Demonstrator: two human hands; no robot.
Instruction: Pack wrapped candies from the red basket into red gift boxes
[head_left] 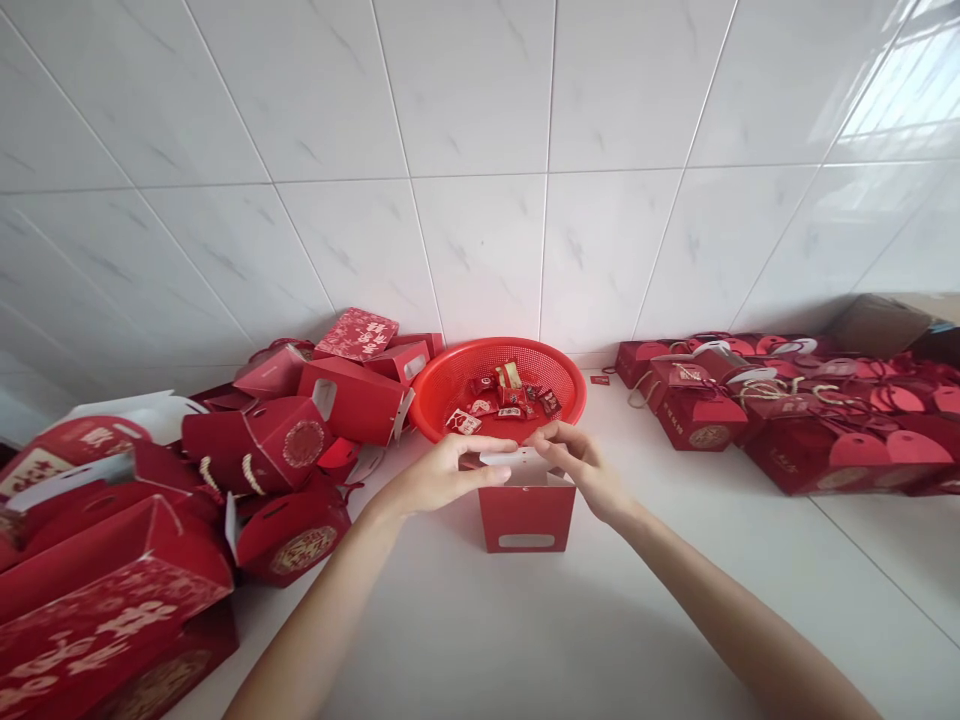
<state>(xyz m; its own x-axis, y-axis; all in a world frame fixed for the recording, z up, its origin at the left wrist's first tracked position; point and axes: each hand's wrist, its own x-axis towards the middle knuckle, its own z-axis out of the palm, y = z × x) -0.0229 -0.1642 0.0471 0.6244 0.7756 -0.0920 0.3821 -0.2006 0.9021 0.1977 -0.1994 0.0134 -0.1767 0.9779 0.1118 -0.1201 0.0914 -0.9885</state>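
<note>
A red gift box stands upright on the white surface in front of me, with a pale oval window low on its near side. Its white inner flaps show at the open top. At the top left edge my left hand grips a flap between thumb and fingers. My right hand is closed on the top right edge, fingers curled over it. Just behind the box is a red plastic basket holding several wrapped candies. The hands hide part of the box's far side.
On the left, red boxes lie in a loose heap, some unfolded. Several closed red boxes with cords stand in rows at the right. A small red packet lies near the tiled wall. A brown carton is at the far right.
</note>
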